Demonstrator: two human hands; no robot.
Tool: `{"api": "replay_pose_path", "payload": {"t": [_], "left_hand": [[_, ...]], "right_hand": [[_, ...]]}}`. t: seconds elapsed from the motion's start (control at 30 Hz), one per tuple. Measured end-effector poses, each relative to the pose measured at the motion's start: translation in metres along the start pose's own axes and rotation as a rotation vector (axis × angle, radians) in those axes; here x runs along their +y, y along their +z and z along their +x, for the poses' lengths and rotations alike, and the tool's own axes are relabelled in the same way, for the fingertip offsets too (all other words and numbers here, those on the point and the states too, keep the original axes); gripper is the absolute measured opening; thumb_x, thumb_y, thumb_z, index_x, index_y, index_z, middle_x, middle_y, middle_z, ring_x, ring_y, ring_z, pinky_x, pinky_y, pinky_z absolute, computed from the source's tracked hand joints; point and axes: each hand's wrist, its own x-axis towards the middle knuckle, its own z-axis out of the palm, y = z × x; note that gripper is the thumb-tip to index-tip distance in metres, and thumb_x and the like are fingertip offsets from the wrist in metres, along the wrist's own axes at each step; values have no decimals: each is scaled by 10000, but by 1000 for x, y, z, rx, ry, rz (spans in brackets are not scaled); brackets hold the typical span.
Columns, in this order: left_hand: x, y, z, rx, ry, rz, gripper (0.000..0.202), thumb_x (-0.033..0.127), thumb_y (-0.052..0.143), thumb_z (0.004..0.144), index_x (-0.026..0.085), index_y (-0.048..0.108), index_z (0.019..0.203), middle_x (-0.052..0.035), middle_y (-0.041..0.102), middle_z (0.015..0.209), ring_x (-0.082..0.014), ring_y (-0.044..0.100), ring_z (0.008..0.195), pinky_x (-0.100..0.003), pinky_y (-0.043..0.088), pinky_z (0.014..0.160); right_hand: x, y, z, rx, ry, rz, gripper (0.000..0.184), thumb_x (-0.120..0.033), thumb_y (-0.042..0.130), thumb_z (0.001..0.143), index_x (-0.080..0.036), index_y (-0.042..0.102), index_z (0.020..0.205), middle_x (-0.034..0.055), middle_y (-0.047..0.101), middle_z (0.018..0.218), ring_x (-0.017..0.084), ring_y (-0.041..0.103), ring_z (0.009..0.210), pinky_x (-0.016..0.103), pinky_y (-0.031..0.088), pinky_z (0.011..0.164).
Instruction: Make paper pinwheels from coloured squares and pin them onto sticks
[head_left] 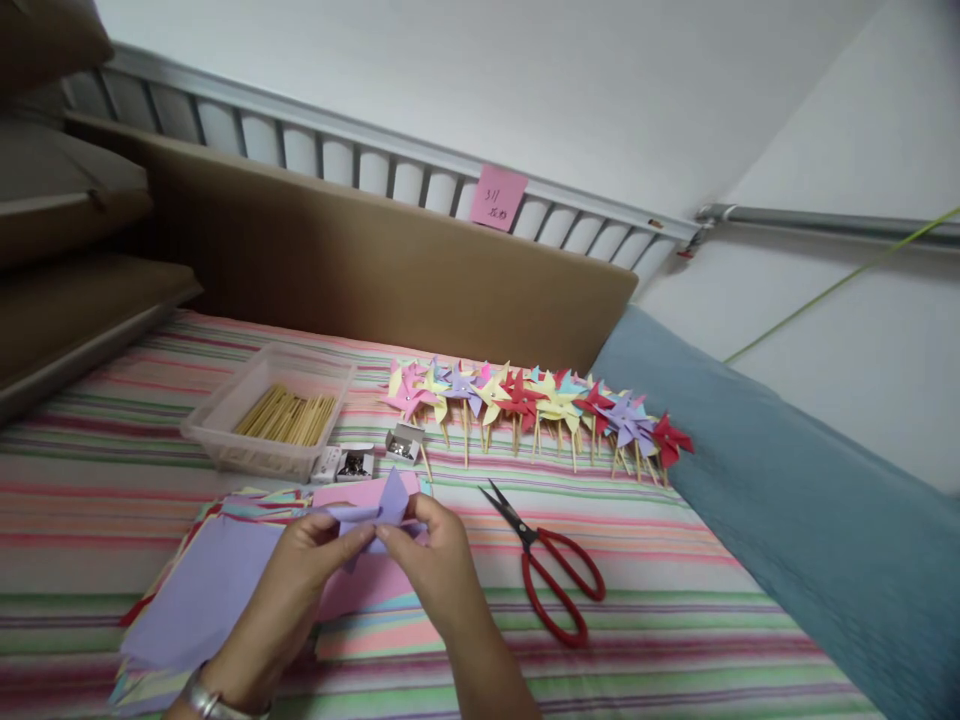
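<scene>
My left hand (304, 570) and my right hand (427, 555) meet at the fingertips over a stack of coloured paper sheets (202, 590). Both pinch a small purple paper piece (379, 510) with folded, upturned corners. A bracelet shows on my left wrist. Behind the hands lie small open boxes of pins (352, 463), and a clear plastic tray (225, 425) holds several thin wooden sticks (289, 415). A row of several finished paper pinwheels (540, 405) on sticks lies further back. Red-handled scissors (555, 570) lie open to the right of my right hand.
Everything rests on a striped cloth (675, 600). A brown cardboard panel (360, 260) stands at the back with a metal rail and a pink sticky note (497, 197) above it. A blue-grey cushion (787, 510) slopes along the right. Brown boxes stack at far left.
</scene>
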Motion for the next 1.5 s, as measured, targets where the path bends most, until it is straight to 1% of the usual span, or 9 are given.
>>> {"api": "replay_pose_path", "payload": {"t": [0.1, 0.23, 0.33, 0.47, 0.57, 0.83, 1.07, 1.23, 1.5], "left_hand": [[1, -1, 2, 24, -45, -80, 109, 258, 780, 619, 174, 716, 647, 2, 662, 602, -129, 548, 598, -216, 411, 594], [3, -3, 2, 0, -95, -153, 115, 256, 769, 637, 162, 721, 684, -22, 694, 666, -149, 589, 678, -238, 435, 683], [3, -3, 1, -46, -114, -160, 118, 248, 758, 656, 159, 730, 729, -32, 705, 692, -156, 600, 708, -246, 437, 710], [2, -4, 1, -96, -117, -165, 110, 226, 751, 665, 162, 738, 753, -32, 709, 693, -158, 607, 708, -249, 439, 712], [3, -4, 0, -127, -118, -151, 126, 226, 745, 674, 158, 744, 780, -43, 719, 713, -158, 608, 703, -247, 439, 706], [5, -1, -1, -160, -100, -121, 57, 218, 745, 661, 165, 725, 670, -24, 703, 664, -148, 585, 638, -244, 435, 651], [10, -5, 1, -111, -109, -100, 153, 236, 750, 649, 158, 745, 781, -63, 728, 759, -188, 616, 740, -284, 444, 745], [7, -5, 1, -102, -108, -106, 112, 225, 761, 634, 152, 737, 716, -51, 716, 706, -158, 586, 665, -258, 434, 678], [10, -3, 0, -147, -113, -80, 86, 238, 757, 640, 161, 735, 670, -39, 701, 656, -147, 569, 637, -241, 425, 653]], "right_hand": [[-1, -6, 1, -43, -4, 42, 107, -155, 622, 691, -162, 658, 792, 16, 659, 761, 167, 590, 750, 257, 446, 676], [0, -12, 1, -44, -28, 155, 154, -268, 617, 761, -166, 656, 870, 38, 663, 827, 173, 594, 790, 271, 450, 706], [-1, -12, 1, -85, -23, 219, 115, -261, 607, 779, -170, 664, 820, 12, 658, 767, 144, 581, 715, 247, 440, 673], [-3, -11, 2, -87, 39, 308, 67, -231, 641, 731, -170, 664, 749, -25, 635, 663, 118, 555, 628, 223, 424, 626], [-3, -11, 3, -87, 94, 349, 76, -235, 662, 700, -170, 661, 738, -25, 637, 653, 117, 556, 615, 220, 422, 617], [0, -10, 2, -136, 135, 344, 116, -265, 696, 685, -162, 651, 714, -28, 617, 623, 104, 529, 560, 204, 402, 545], [-2, -16, 2, -95, 95, 374, 159, -311, 666, 736, -166, 679, 799, 13, 683, 727, 148, 611, 704, 252, 458, 691], [-1, -14, 2, -115, 114, 344, 82, -249, 667, 703, -169, 674, 719, -16, 653, 654, 125, 571, 622, 230, 431, 627], [4, -14, 4, -105, 137, 329, 85, -253, 681, 681, -171, 664, 689, -17, 648, 648, 127, 568, 615, 227, 424, 608]]}}
